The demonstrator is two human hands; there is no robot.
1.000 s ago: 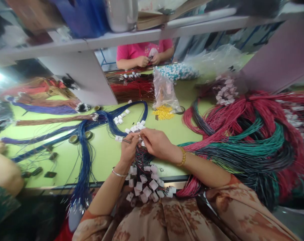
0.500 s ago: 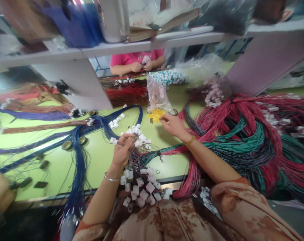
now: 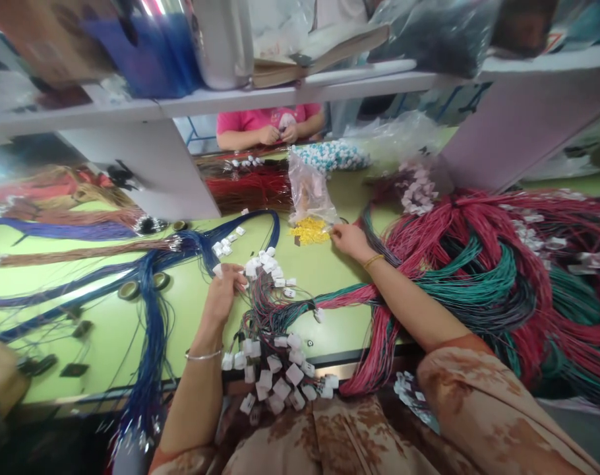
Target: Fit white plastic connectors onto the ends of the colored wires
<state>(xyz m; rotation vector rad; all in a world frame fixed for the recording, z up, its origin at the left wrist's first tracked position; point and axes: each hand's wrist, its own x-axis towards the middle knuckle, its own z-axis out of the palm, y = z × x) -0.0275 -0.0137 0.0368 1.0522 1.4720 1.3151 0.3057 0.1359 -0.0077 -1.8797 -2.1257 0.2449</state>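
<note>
My left hand [image 3: 221, 290] is closed with a white plastic connector [image 3: 217, 270] at its fingertips, left of a bundle of thin wires [image 3: 265, 293] ending in white connectors. To the right, my right hand [image 3: 352, 242] has its fingers pinched together beside a pile of small yellow pieces [image 3: 310, 231]. Whatever is between those fingertips is too small to make out. The yellow pile lies at the mouth of a clear plastic bag [image 3: 310, 188]. More white connectors [image 3: 280, 382] hang over the table's front edge, close to my body.
Red, green and black wires [image 3: 458, 264] cover the right side. Blue wires [image 3: 154, 310] and tape rolls [image 3: 128, 289] lie left. A loaded shelf [image 3: 280, 95] spans above the table [image 3: 339, 330]. Beyond it, a person in a pink shirt [image 3: 250, 120] works with both hands.
My left hand has moved left and slightly down, away from the wire bundle's connectors. My right hand has shifted a little right, to the edge of the yellow pile, its fingers drawn closer together.
</note>
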